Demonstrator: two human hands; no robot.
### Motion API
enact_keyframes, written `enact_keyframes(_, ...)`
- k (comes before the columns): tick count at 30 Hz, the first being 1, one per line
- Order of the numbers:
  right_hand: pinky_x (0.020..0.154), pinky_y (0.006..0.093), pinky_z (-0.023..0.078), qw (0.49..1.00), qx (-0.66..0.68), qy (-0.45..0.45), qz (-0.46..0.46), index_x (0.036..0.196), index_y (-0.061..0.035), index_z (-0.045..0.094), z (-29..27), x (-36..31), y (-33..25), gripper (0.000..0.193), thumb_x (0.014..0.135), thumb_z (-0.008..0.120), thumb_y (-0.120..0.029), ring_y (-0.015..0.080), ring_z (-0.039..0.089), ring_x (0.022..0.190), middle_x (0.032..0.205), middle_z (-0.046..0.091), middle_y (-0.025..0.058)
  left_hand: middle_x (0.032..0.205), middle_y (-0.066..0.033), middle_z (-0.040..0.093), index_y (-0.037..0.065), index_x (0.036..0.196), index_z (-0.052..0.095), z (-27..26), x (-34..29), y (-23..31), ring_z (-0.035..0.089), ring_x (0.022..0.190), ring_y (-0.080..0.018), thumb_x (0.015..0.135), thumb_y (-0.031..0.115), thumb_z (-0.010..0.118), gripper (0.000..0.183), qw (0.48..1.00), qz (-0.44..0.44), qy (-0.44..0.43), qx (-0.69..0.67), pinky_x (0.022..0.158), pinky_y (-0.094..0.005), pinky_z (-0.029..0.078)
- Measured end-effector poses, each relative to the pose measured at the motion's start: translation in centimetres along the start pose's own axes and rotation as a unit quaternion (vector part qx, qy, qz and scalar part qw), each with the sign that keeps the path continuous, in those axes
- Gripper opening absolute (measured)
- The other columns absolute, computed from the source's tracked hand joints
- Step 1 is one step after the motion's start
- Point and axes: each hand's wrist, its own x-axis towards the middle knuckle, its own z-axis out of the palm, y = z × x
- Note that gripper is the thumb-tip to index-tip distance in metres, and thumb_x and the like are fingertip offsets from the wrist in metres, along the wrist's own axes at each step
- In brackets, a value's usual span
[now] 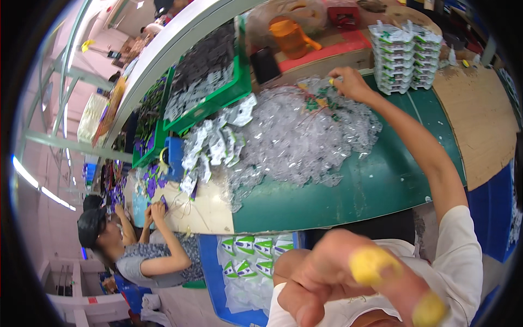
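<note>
My left hand (348,272) is raised very close at the bottom, large and blurred. Its thumb stands apart from the fingers, two fingertips wear yellow covers, and nothing shows in it. My right hand (353,85) reaches to the far side of the green tabletop (376,182), its fingers bent together at the pile's edge. Whatever they may pinch is too small to make out. Beside those fingers lie small green and orange pieces with thin red wires (316,102). They rest on a broad heap of clear plastic parts (299,139).
White-and-green parts (212,144) lie left of the heap, by a green crate (239,82) of grey parts. Stacked white trays (393,60), an orange jug (289,38) and a phone (265,65) stand or lie behind. A blue bin (210,272) holds bagged parts. A co-worker (147,259) sits at left.
</note>
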Motion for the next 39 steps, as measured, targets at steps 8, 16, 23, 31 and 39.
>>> enact_keyframes(8, 0.058, 0.0344, 0.056, 0.962, -0.217, -0.018, -0.164, 0.102, 0.0030, 0.068, 2.3, 7.3, 5.0, 0.026, 0.082, 0.066, -0.015, 0.0208, 0.068, 0.055, 0.082, 0.072, 0.0153, 0.147, -0.0184, 0.043, 0.013, 0.154, 0.026, -0.5, 2.1, 3.3, 0.045, 0.134, -0.0258, 0.100, 0.036, 0.055, 0.066, 0.963, -0.007, -0.193, -0.187, 0.106, -0.0466, 0.044)
enact_keyframes(16, 0.053, 0.0262, 0.053, 0.988, 0.021, -0.132, -0.074, 0.105, 0.0041, 0.066, -1.7, 2.0, -2.1, 0.020, 0.094, 0.054, -0.008, 0.0100, 0.064, 0.064, 0.078, 0.066, 0.0049, 0.105, -0.0162, 0.059, -0.001, 0.141, 0.037, -2.5, -6.2, 7.9, 0.058, 0.094, -0.0201, 0.099, 0.018, 0.047, 0.047, 0.977, -0.117, 0.100, 0.149, 0.086, -0.0329, 0.046)
enact_keyframes(23, 0.060, 0.0343, 0.049, 0.972, -0.064, -0.204, -0.102, 0.100, 0.0000, 0.064, -3.7, -7.7, -11.4, 0.016, 0.094, 0.054, -0.011, 0.0224, 0.063, 0.062, 0.072, 0.064, 0.0122, 0.114, -0.0081, 0.060, -0.003, 0.134, 0.049, -7.4, -12.4, 7.7, 0.057, 0.107, -0.0138, 0.100, 0.006, 0.053, 0.035, 0.834, -0.299, 0.269, 0.378, 0.097, -0.0318, 0.045)
enact_keyframes(31, 0.050, 0.0472, 0.044, 0.928, -0.182, -0.208, -0.249, 0.082, 0.0012, 0.056, -1.9, -14.8, -14.1, 0.006, 0.077, 0.060, 0.001, 0.0406, 0.061, 0.057, 0.060, 0.059, 0.0202, 0.112, -0.0092, 0.059, -0.002, 0.132, 0.048, -9.3, -10.7, 7.6, 0.060, 0.099, -0.0152, 0.097, 0.002, 0.057, 0.036, 0.775, -0.113, 0.321, 0.532, 0.091, -0.0341, 0.052)
enact_keyframes(39, 0.048, 0.0436, 0.049, 0.913, -0.267, -0.148, -0.272, 0.082, 0.0026, 0.056, -2.0, -18.0, -13.0, 0.013, 0.072, 0.065, 0.001, 0.0363, 0.065, 0.056, 0.062, 0.062, 0.0180, 0.102, -0.0068, 0.060, -0.002, 0.123, 0.051, -9.2, -11.1, 5.4, 0.059, 0.093, -0.0105, 0.100, 0.008, 0.056, 0.025, 0.797, -0.121, 0.304, 0.507, 0.086, -0.0297, 0.053)
